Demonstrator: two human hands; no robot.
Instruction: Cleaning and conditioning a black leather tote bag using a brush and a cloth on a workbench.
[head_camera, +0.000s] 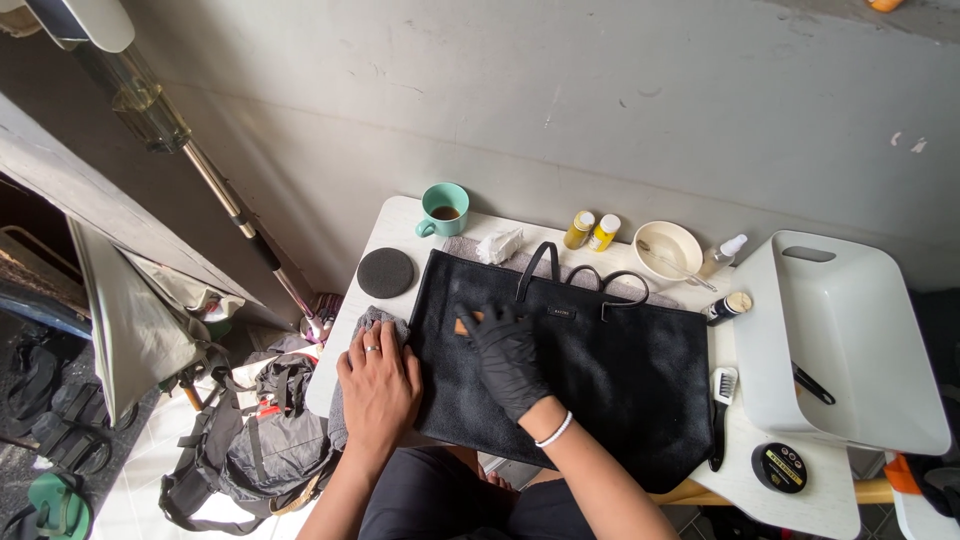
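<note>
- Nearest to us, at the bottom centre of the frame, our two forearms reach up over our dark-clothed lap to a small white table (395, 225).
- Our left hand (379, 385), bare with a ring on one finger, lies flat and open on a grey cloth (372, 322) at the left edge of the black bag (600, 385); it presses down and grips nothing.
- Our right hand (508, 355), in a black glove, rests on the upper left part of the bag, fingers closed on a small tan object (464, 326); what the object is, we cannot tell.
- The black bag lies flat across the middle of the table, its handles (585, 275) pointing to the wall.
- Along the upper edge of the table stand a green mug (444, 209), a black round pad (385, 272), two yellow bottles (592, 231) and a white bowl (668, 249).
- At the right of the frame sits a white tub (850, 340); below it, a black brush (720, 415) and a round black tin (779, 467).
- A grey backpack (270, 440) lies on the floor at lower left.
</note>
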